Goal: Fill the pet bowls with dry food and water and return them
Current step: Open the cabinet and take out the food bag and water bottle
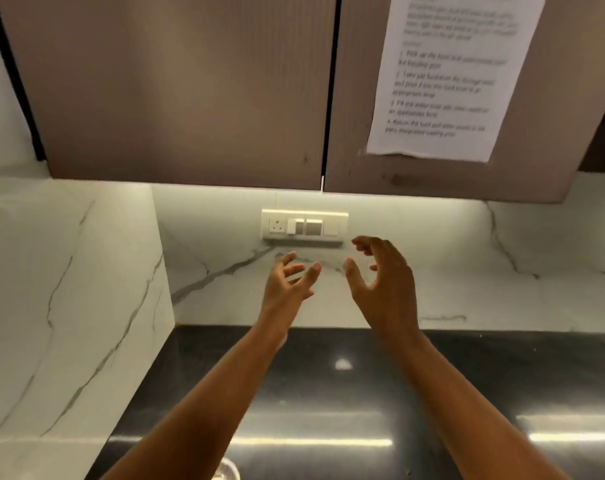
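Currently the left hand [290,282] and right hand [380,275] are raised side by side, palms facing, fingers spread wide and loosely curved, holding nothing; this appears to be a ready posture. Below lies the black countertop [502,375]. A metallic rim [226,471], possibly a pet bowl, shows at the bottom edge; its contents are not visible.

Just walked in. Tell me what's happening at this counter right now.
A person stands at a dark countertop with both arms stretched forward. The left hand and right hand are raised, open and empty, palms facing each other in front of the switch panel on the marble wall. A printed sheet hangs on the upper cabinet. Something metallic and round barely shows at the bottom edge; no food or water is in view.
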`<state>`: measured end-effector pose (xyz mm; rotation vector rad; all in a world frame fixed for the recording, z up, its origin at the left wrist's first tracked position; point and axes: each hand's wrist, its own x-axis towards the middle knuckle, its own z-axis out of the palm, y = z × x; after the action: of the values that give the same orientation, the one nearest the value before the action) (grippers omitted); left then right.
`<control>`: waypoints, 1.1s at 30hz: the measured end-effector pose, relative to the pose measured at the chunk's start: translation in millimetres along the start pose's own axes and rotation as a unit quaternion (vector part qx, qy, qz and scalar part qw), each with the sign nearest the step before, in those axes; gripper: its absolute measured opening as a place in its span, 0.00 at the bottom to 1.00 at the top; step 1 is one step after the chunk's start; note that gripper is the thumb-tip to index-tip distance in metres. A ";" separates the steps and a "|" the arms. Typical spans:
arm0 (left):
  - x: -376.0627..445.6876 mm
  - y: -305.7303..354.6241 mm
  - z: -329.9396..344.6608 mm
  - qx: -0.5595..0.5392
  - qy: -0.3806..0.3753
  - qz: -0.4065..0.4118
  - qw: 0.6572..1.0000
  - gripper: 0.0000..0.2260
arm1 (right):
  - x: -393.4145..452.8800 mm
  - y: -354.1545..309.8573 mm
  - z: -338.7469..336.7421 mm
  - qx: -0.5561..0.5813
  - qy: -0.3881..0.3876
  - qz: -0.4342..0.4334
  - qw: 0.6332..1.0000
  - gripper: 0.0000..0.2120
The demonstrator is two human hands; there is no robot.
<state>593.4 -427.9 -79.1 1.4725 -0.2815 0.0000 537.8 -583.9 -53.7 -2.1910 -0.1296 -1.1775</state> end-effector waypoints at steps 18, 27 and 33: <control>74.1 115.2 100.8 -0.332 0.000 -0.021 0.943 0.18 | 115.4 -17.5 -53.5 -0.089 0.005 -0.112 0.990 0.17; -15.9 128.0 115.9 -0.264 0.077 0.048 0.960 0.32 | 79.9 -63.8 -68.9 -0.034 0.086 -0.061 0.994 0.18; -98.7 141.1 125.9 -0.157 0.012 0.132 0.979 0.11 | 36.5 -93.4 -109.0 0.058 0.169 -0.005 0.984 0.23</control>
<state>450.2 -519.6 49.6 1.1137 -0.4344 0.1799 447.1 -580.4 63.3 -1.8630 -0.0638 -1.4894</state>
